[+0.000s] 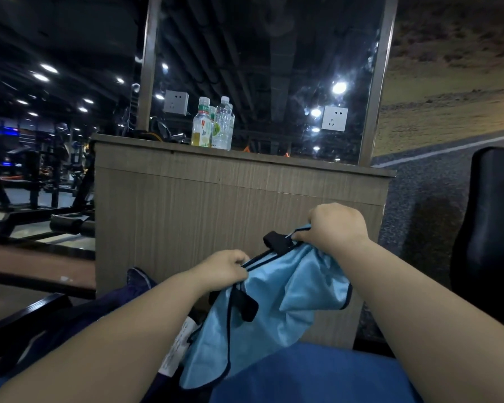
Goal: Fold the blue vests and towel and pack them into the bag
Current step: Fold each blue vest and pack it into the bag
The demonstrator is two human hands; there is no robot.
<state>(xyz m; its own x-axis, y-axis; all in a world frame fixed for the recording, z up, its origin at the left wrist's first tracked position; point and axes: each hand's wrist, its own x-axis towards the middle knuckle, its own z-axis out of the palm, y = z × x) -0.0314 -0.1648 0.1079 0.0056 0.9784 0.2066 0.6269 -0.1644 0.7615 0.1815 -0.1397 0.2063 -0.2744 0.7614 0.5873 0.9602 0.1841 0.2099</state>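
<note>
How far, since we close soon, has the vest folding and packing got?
Done: nothing visibly folded or packed. In hand: the left grip and right grip pinch the top edge of one vest, which hangs unfolded. Remaining: fold it, then the rest, and pack the bag at lower left; its contents cannot be seen. Whether the blue cloth below is the towel is unclear.

Head-worn view, forward and down.

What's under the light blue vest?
Below the light blue vest, gripped by left hand and right hand: a darker blue surface and part of a white printed sheet. Anything behind its hanging fabric is covered.
</note>
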